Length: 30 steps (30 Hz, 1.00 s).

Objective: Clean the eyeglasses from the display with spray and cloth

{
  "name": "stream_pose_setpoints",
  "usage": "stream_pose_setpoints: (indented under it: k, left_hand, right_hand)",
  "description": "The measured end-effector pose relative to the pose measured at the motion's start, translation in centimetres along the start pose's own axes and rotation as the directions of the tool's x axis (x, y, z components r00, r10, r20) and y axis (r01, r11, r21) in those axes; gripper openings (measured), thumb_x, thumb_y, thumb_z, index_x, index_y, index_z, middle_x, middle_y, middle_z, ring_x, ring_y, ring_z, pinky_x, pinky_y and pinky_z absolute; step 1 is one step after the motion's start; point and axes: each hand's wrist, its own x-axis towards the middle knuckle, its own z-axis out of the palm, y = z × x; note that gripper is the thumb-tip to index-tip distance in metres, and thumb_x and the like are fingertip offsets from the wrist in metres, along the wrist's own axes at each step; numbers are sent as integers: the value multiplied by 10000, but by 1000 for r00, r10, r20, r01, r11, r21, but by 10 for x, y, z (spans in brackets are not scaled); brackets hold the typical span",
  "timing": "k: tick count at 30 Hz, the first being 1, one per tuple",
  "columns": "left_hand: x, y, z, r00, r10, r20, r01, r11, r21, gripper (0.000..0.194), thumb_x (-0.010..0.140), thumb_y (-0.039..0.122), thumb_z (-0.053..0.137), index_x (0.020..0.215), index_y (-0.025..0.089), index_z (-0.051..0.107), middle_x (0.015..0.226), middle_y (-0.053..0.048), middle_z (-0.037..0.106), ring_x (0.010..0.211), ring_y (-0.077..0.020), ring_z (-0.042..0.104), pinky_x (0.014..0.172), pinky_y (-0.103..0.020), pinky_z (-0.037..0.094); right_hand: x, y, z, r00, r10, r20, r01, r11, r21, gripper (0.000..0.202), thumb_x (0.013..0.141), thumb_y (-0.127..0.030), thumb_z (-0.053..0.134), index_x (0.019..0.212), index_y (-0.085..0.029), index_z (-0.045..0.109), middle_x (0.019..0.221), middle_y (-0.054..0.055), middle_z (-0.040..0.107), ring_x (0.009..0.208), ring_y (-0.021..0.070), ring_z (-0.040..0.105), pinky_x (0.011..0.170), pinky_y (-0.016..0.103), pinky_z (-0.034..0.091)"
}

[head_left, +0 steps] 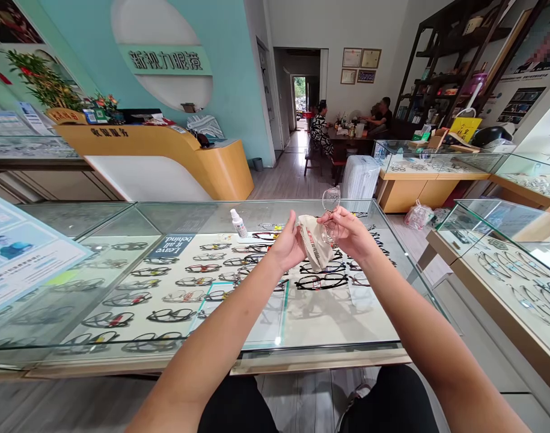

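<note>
A beige lens cloth [317, 245] with red and dark print hangs over the fingers of my left hand [287, 246]. The thumb of that hand points up, apart from the cloth, and its other fingers are mostly hidden behind the fabric. My right hand [352, 231] pinches a pair of eyeglasses [331, 199] with a thin, clear-looking frame, tilted so one lens stands above the other. The lower lens is close against the cloth; whether they touch I cannot tell. Both hands are above the glass counter [261, 337].
On the counter a white spray bottle [239, 224] stands left of my hands. Several rows of eyeglasses lie under the glass. A blue-and-white printed sign [26, 252] leans at the left. Another display case [504, 270] stands at the right. Two people sit at a table in the background.
</note>
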Motion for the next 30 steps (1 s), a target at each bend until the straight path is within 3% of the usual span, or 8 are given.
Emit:
stream_pose_setpoints:
  k: [2, 5, 8, 10, 13, 19, 25, 30]
  left_hand:
    - [-5, 2, 2, 999, -16, 52, 14, 999, 33, 768, 817, 887, 734, 1084, 167, 768, 1095, -174, 816, 1184, -401, 761, 982, -513, 630]
    - [-7, 0, 3, 1000, 16, -11, -15, 992, 127, 687, 733, 720, 930, 1129, 181, 776, 1087, -141, 831, 1166, -374, 775, 958, -448, 629]
    - [-2, -4, 1, 985, 117, -127, -99, 986, 136, 593, 824, 620, 900, 1176, 158, 779, 1120, -137, 836, 1183, -339, 775, 1019, -435, 615]
    - [2, -5, 0, 968, 185, -170, -162, 977, 140, 575, 890, 634, 834, 1193, 149, 780, 1151, -145, 834, 1205, -332, 768, 1064, -452, 601]
    - [4, -5, -3, 939, 285, -193, -239, 943, 230, 600, 874, 698, 827, 1150, 166, 797, 1111, -134, 841, 1179, -338, 772, 1033, -440, 609]
    - [-1, -6, -4, 883, 436, -173, -293, 801, 522, 631, 853, 789, 790, 1024, 184, 835, 906, -87, 818, 918, -299, 768, 814, -373, 591]
    - [-6, -5, 1, 836, 546, -46, -407, 675, 615, 514, 1003, 682, 686, 1182, 217, 810, 1114, -79, 811, 1036, -255, 724, 929, -325, 531]
    - [-12, -3, 10, 849, 528, 16, -411, 640, 649, 557, 1020, 712, 626, 1195, 210, 792, 1008, -77, 791, 1017, -277, 719, 999, -368, 540]
  right_hand:
    - [0, -2, 0, 1000, -6, -12, 6, 1000, -5, 365, 802, -456, 953, 821, -254, 650, 959, 25, 820, 826, 178, 722, 692, 288, 545]
    - [0, -4, -2, 1000, -6, -14, 6, 1000, -7, 370, 799, -459, 955, 825, -254, 648, 972, 25, 815, 830, 174, 727, 708, 290, 556]
    - [1, -5, -5, 1000, -18, -14, 18, 1000, 4, 348, 798, -442, 958, 827, -253, 667, 958, 15, 803, 872, 167, 736, 737, 277, 563]
    - [2, -6, -7, 999, -33, -24, 33, 999, 3, 345, 791, -434, 963, 819, -255, 670, 939, 11, 795, 908, 173, 744, 756, 274, 564]
    - [3, -8, -10, 997, -51, -54, 51, 999, -11, 353, 786, -443, 966, 812, -260, 665, 928, 11, 792, 922, 184, 749, 743, 278, 560]
    - [4, -8, -9, 991, -90, -99, 86, 995, -49, 355, 780, -430, 968, 781, -257, 658, 917, 4, 807, 872, 166, 730, 773, 272, 561]
    - [4, -7, -8, 988, -79, -129, 66, 993, -98, 339, 816, -449, 912, 791, -263, 630, 928, 23, 819, 838, 183, 703, 697, 292, 521]
    - [3, -2, -3, 983, -121, -139, 98, 982, -162, 337, 794, -473, 925, 829, -266, 661, 938, 18, 822, 890, 193, 692, 795, 306, 536]
